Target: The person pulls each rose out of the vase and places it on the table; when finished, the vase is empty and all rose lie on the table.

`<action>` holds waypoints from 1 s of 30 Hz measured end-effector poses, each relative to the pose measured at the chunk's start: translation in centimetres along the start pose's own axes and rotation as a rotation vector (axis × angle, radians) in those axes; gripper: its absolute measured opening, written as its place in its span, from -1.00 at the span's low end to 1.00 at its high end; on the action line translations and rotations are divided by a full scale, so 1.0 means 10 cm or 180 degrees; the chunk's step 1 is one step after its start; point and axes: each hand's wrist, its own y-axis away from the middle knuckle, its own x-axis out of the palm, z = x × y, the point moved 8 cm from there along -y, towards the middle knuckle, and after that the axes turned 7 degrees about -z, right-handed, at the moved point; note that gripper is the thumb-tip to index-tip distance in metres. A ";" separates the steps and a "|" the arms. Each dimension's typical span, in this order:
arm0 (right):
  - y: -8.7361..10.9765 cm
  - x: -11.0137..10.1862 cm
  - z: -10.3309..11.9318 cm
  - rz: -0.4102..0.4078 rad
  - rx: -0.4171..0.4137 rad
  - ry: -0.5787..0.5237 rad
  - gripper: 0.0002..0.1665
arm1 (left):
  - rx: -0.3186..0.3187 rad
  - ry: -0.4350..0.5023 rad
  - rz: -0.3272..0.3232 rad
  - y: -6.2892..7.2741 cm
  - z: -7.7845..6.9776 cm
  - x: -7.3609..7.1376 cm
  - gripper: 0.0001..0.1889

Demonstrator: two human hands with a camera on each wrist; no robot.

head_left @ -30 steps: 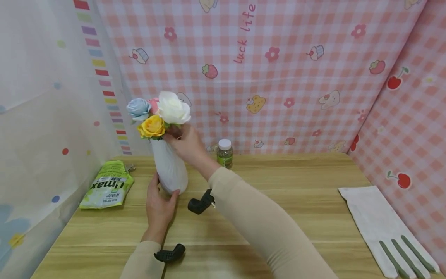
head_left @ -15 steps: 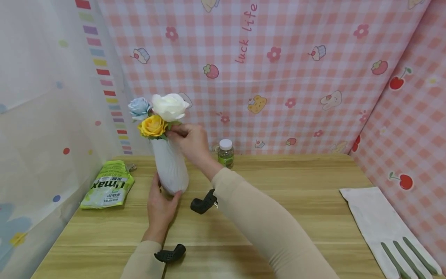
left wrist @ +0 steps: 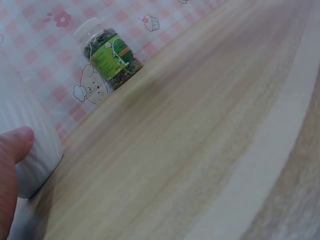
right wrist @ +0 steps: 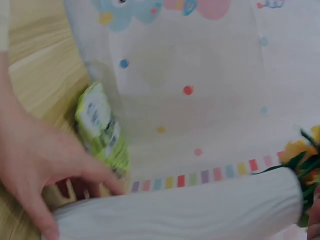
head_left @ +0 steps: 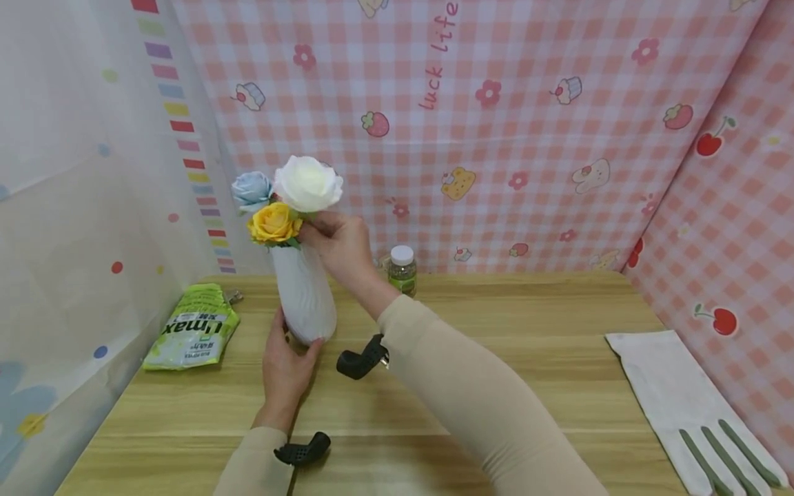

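A white ribbed vase (head_left: 302, 296) stands on the left part of the table. Its base is gripped by my left hand (head_left: 288, 372), with the thumb on the near side and fingers round the left; the left wrist view shows the thumb (left wrist: 20, 141) against the vase wall. From the mouth rise a blue rose (head_left: 251, 191), a yellow rose (head_left: 274, 224) and a large white rose (head_left: 308, 184). My right hand (head_left: 344, 255) pinches the white rose just below its bloom, beside the yellow one. The stem between those fingers is hidden.
A green snack bag (head_left: 195, 327) lies left of the vase. Behind and to the right stands a white-capped jar (head_left: 402, 271). A white glove with green stripes (head_left: 657, 379) lies at the right edge. Patterned cloth (head_left: 496, 158) hangs behind the table (head_left: 496, 324).
The white rose has turned to face more forward and risen slightly, with my right hand lifting a little. The pink flower behind is now almost wholly covered. My left hand stays on the vase.
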 end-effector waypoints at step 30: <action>-0.12 -0.24 0.39 -0.0166 -0.0011 -0.0945 -0.80 | 0.0080 0.0043 -0.0013 -0.04 -0.02 -0.01 -0.08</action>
